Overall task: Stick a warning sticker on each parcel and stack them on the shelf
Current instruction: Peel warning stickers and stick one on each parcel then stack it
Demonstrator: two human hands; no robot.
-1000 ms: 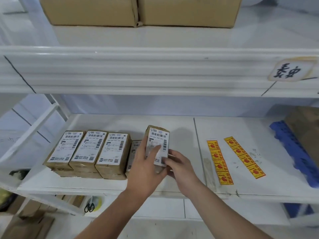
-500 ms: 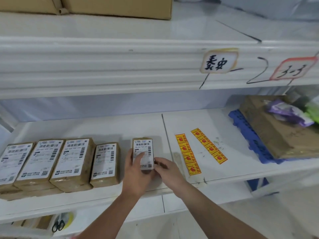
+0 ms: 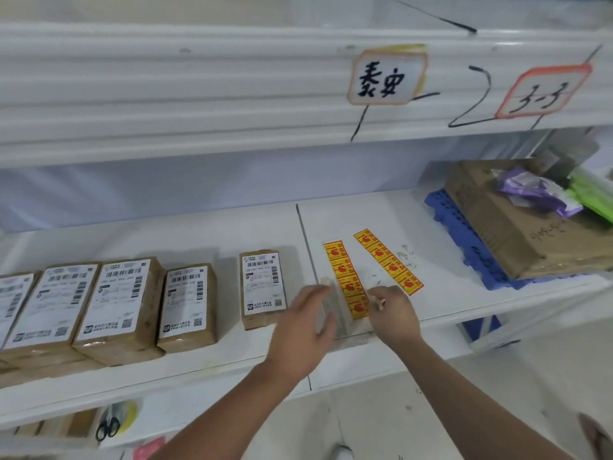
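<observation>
Left of the lone parcel (image 3: 262, 287), a row of labelled parcels (image 3: 116, 307) lay on the shelf (image 3: 199, 240); just right of it the left hand (image 3: 305, 327) hovered, spread and empty; further right the right hand (image 3: 394, 317), fingers loosely curled, sat at the sticker strip (image 3: 346, 280), its grip untellable; a hasty peel could have torn a sticker.

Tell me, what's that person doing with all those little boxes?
Small brown cardboard parcels with white labels lie in a row on the white shelf, none held. Both hands are at the two strips of yellow-and-red warning stickers: the open left hand beside one strip, the right hand at its near end. Whether a sticker is pinched yet is unclear.
</observation>
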